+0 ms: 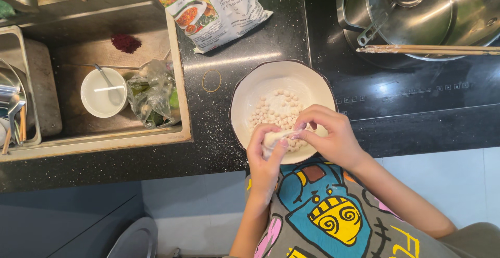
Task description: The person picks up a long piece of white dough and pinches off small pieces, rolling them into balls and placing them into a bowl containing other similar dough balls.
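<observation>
Dough (274, 139) is held over the near rim of the bowl (245, 94), cupped in the closed left hand (265, 156) and pinched at its end by the right hand (333, 135). Small even bits are best pinched off low over the bowl, so each lands among the balls (276, 109), not on the counter (219, 143).

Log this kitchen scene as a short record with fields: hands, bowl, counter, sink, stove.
hands: left hand and right hand pinch a strip of pale dough over the bowl
bowl: white bowl, many small dough balls inside
counter: black, flour-dusted; printed bag, rubber band
sink: white cup with spoon, plastic bag
stove: steel pot, chopsticks across it
</observation>
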